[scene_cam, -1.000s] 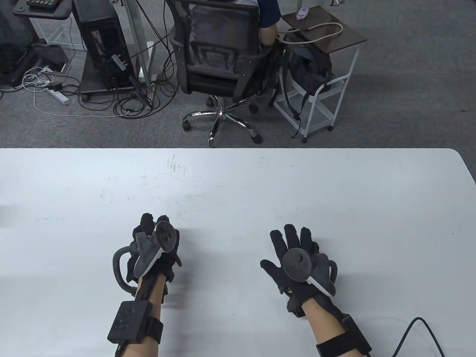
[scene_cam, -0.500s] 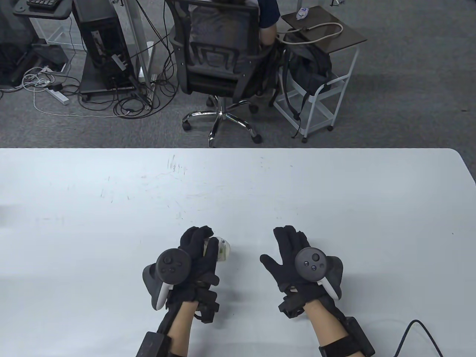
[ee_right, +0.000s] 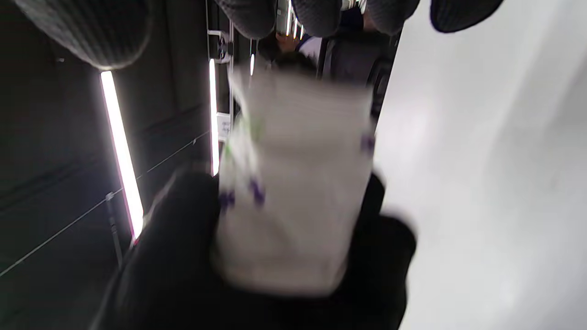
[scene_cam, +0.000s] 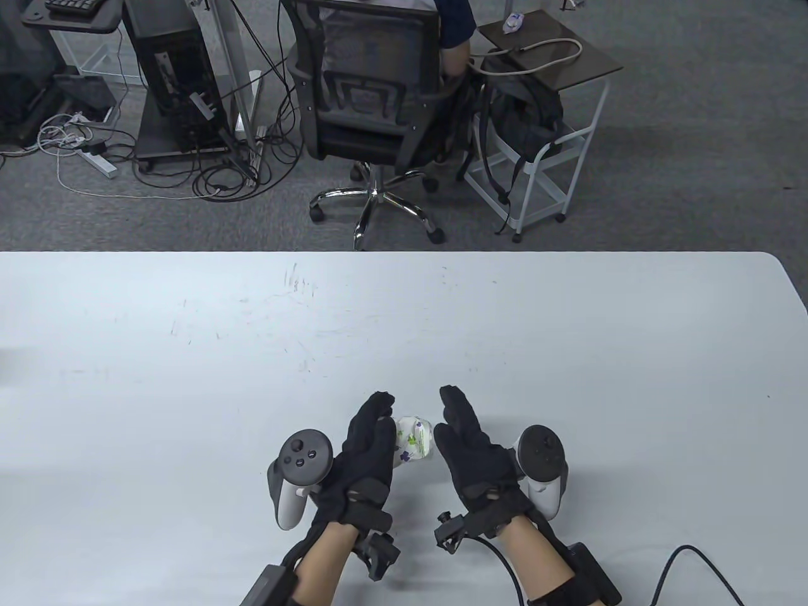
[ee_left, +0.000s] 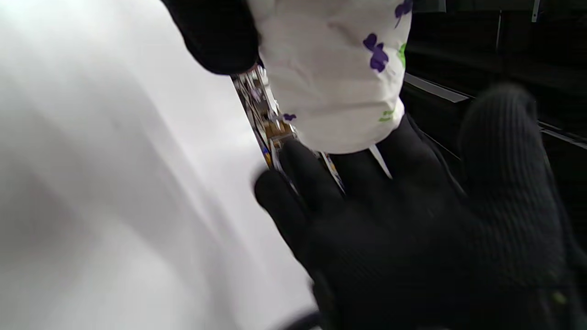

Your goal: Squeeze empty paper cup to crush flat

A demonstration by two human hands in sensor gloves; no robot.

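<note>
A crumpled white paper cup (scene_cam: 413, 440) with purple and green flowers sits between my two hands, low at the table's near middle. My left hand (scene_cam: 377, 432) holds it against the palm, fingers stretched up along its left side. My right hand (scene_cam: 459, 429) stands open just right of the cup, palm facing it; I cannot tell if it touches. In the left wrist view the cup (ee_left: 335, 78) is at the top, with the open right hand (ee_left: 435, 229) below it. In the right wrist view the blurred cup (ee_right: 293, 183) rests in the left glove (ee_right: 179, 266), my right fingertips (ee_right: 316, 16) spread above.
The white table (scene_cam: 189, 379) stretches wide to both sides and ahead to its far edge. A black cable (scene_cam: 685, 562) lies at the near right. An office chair (scene_cam: 372, 95) and a small cart (scene_cam: 543, 126) stand on the floor beyond.
My left hand has carried the cup to the right and turned its palm right. My right hand has swung left and turned on edge, palm toward the cup.
</note>
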